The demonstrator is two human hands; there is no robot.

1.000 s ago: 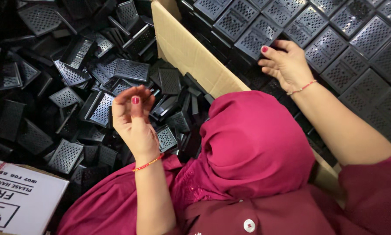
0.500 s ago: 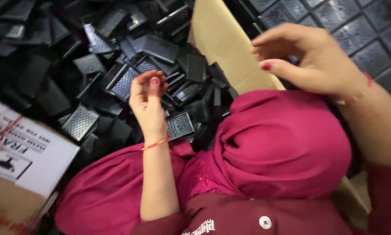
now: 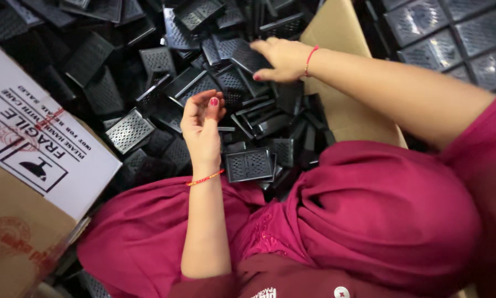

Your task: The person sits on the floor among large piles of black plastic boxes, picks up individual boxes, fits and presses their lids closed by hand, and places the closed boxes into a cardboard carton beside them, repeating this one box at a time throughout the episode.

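Note:
A heap of black perforated plastic parts point(image 3: 148, 60) fills the box in front of me. My right hand point(image 3: 281, 58) reaches across the cardboard divider point(image 3: 336, 33) onto the heap, thumb and fingers closing around one flat black part point(image 3: 245, 55). My left hand point(image 3: 201, 127) hovers above the heap nearer my body, with fingers curled together, palm turned up and nothing in it. Both wrists wear a thin red thread. One black perforated part point(image 3: 249, 164) lies face up just right of my left wrist.
A cardboard carton with a white label point(image 3: 32, 143) stands at the left edge. Beyond the divider, at top right, the same black parts point(image 3: 457, 33) lie in neat rows. My magenta clothing point(image 3: 380, 221) covers the lower part of the view.
My right hand has crossed from the neat rows on the right, over the divider, onto the loose heap. My left hand stayed raised with curled fingers.

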